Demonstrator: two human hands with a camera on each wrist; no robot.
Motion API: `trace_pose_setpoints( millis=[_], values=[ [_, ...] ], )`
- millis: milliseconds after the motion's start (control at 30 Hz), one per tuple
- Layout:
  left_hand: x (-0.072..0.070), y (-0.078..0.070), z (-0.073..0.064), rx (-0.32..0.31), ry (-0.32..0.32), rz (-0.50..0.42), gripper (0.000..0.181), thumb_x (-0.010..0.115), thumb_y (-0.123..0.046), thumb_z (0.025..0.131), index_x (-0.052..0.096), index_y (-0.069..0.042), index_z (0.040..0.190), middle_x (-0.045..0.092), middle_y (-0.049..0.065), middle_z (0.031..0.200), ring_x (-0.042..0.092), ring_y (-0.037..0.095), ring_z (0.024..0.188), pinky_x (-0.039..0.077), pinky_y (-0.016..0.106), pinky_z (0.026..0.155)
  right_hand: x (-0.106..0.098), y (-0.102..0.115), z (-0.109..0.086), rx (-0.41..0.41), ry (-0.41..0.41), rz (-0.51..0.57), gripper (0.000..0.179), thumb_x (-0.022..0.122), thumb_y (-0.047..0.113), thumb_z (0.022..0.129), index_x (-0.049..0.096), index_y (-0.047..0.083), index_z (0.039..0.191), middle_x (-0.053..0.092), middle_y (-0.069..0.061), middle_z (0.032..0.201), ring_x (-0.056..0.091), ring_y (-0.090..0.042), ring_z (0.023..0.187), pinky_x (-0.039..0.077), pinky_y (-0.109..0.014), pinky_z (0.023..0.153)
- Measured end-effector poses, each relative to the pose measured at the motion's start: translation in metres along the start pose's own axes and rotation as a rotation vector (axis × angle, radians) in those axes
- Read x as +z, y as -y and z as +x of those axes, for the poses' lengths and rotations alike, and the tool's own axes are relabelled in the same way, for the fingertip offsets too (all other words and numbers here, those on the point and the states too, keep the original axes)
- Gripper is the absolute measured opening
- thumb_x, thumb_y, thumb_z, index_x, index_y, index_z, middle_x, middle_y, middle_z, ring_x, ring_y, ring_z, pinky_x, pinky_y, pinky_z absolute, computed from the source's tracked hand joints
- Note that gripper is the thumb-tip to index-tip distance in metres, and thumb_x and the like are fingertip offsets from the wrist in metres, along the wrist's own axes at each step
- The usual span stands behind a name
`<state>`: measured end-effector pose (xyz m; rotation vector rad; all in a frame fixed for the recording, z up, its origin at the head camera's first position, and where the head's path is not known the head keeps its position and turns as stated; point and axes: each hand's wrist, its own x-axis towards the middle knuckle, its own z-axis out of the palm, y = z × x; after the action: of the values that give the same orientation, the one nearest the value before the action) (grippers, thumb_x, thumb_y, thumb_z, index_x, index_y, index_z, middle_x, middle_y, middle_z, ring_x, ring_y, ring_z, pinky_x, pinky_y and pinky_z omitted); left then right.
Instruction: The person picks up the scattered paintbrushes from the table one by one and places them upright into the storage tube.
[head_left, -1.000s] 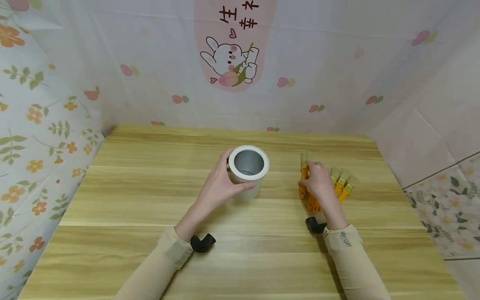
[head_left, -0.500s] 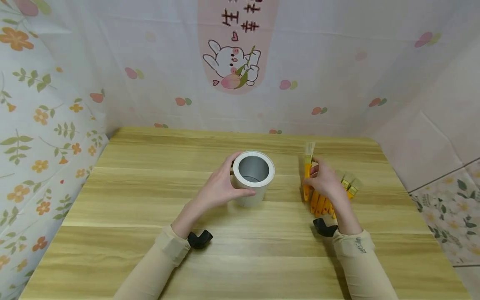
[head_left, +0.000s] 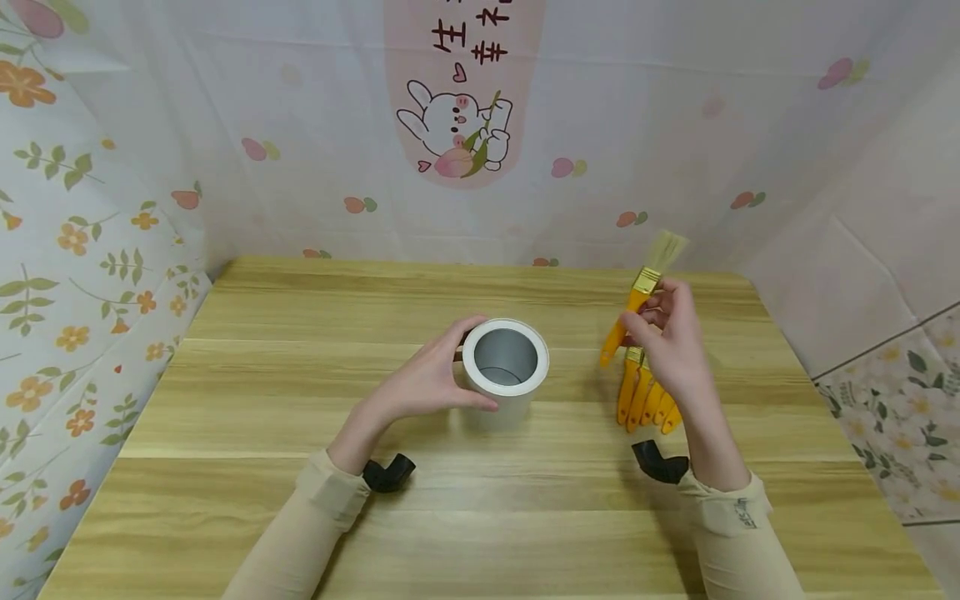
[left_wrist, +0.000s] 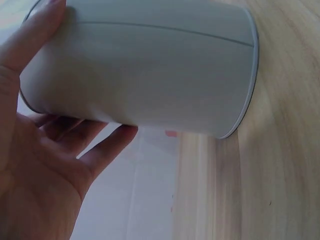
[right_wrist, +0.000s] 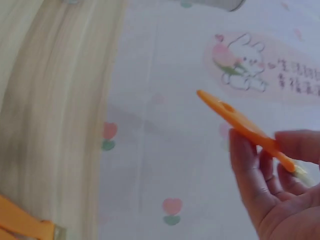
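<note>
My left hand (head_left: 431, 379) grips a white can (head_left: 517, 408) from its left side, thumb in front and fingers behind. The can stands upright on the table, its top uncovered and its inside grey; in the left wrist view its plain wall (left_wrist: 150, 70) fills the upper part. Raised above the table, a paintbrush (head_left: 628, 312) with an orange handle is pinched between thumb and fingers of my right hand (head_left: 671, 337). Its bristles point up and away, and the handle end (right_wrist: 225, 110) points down toward the can's side. Below that hand lie several more orange paintbrushes (head_left: 637, 400), partly hidden by it.
The wood-grain table (head_left: 300, 400) carries everything. A printed cloth (head_left: 315, 125) with a rabbit picture hangs behind its far edge, and a flowered cloth (head_left: 82, 292) hangs at the left. A black curved piece sits at each wrist.
My right hand has lifted the one paintbrush off the table, away from the others, and tilted it with bristles upward. My left hand stays on the can, which sits slightly nearer in view.
</note>
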<state>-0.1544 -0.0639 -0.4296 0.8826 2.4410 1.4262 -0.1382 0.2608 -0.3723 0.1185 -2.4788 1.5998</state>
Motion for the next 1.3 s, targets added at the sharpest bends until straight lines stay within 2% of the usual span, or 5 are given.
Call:
trace_pose_setpoints(
  millis=[367, 567, 900, 1067, 1300],
  values=[
    [-0.002, -0.003, -0.003, -0.006, 0.087, -0.046, 0.106, 0.096, -0.035, 0.07, 0.034, -0.026, 0.155, 0.053, 0.006, 0.147, 0.056, 0.033, 0.136, 0.049, 0.048, 0.111, 0.013, 0.03, -0.017, -0.305, -0.11, 0.359, 0.025, 0.057, -0.002, 0.101, 0.05, 0.01, 0.122, 0.061, -0.006, 0.1, 0.068, -0.014, 0.084, 0.063, -0.025, 0.07],
    [0.001, -0.004, -0.002, -0.004, 0.128, -0.06, 0.109, 0.096, -0.035, 0.071, 0.031, -0.024, 0.157, 0.052, 0.003, 0.148, 0.055, 0.031, 0.138, 0.048, 0.047, 0.113, 0.025, 0.039, -0.026, -0.357, -0.11, 0.407, 0.027, 0.061, -0.008, 0.097, 0.054, 0.006, 0.119, 0.066, -0.006, 0.098, 0.071, -0.016, 0.086, 0.064, -0.029, 0.07],
    [0.004, -0.005, -0.001, 0.015, 0.155, -0.088, 0.107, 0.096, -0.034, 0.072, 0.03, -0.029, 0.156, 0.052, -0.006, 0.147, 0.053, 0.026, 0.139, 0.047, 0.046, 0.115, 0.05, 0.036, -0.033, -0.287, -0.038, 0.142, 0.025, 0.066, -0.003, 0.097, 0.054, -0.007, 0.118, 0.068, -0.004, 0.102, 0.072, -0.011, 0.087, 0.063, -0.023, 0.076],
    [0.004, -0.006, 0.0, 0.02, 0.167, -0.1, 0.108, 0.096, -0.035, 0.072, 0.029, -0.028, 0.157, 0.051, 0.001, 0.151, 0.052, 0.031, 0.141, 0.047, 0.047, 0.115, 0.055, 0.029, -0.032, -0.311, -0.018, -0.078, 0.024, 0.069, 0.004, 0.097, 0.06, -0.001, 0.119, 0.071, -0.009, 0.105, 0.071, -0.006, 0.089, 0.06, -0.016, 0.079],
    [0.004, -0.005, 0.0, 0.039, 0.168, -0.097, 0.107, 0.095, -0.035, 0.073, 0.029, -0.028, 0.157, 0.051, 0.003, 0.151, 0.053, 0.029, 0.141, 0.047, 0.047, 0.115, 0.061, 0.022, -0.03, -0.334, 0.01, -0.183, 0.017, 0.073, 0.006, 0.094, 0.07, 0.007, 0.111, 0.074, -0.005, 0.101, 0.068, -0.014, 0.092, 0.055, -0.012, 0.079]
  ],
)
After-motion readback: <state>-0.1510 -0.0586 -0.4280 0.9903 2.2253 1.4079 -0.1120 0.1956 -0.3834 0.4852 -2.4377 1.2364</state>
